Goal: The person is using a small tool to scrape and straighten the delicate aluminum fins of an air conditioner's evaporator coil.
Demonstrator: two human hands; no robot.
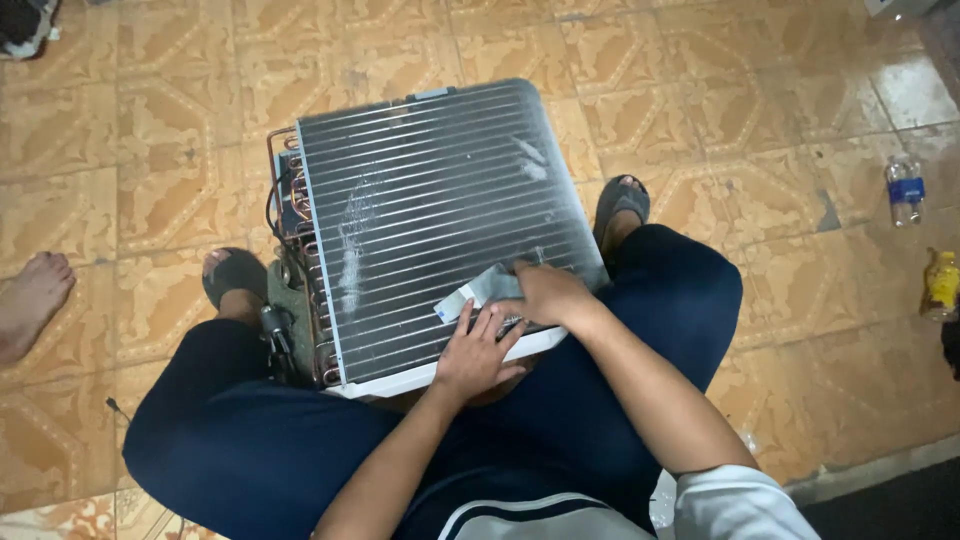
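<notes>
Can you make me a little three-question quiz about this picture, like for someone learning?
1. True or false: the right hand rests on the finned coil unit.
2. What does the left hand touch? A) bottle B) coil unit's lower edge C) floor
3. What stands on the floor at far right?

Key: 1 true. 2 B. 3 A clear bottle and a yellow one.

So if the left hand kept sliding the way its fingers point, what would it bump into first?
Most likely the pale cloth lying on the finned coil, right at the left hand's fingertips; the right hand presses on that cloth just beyond.
</notes>
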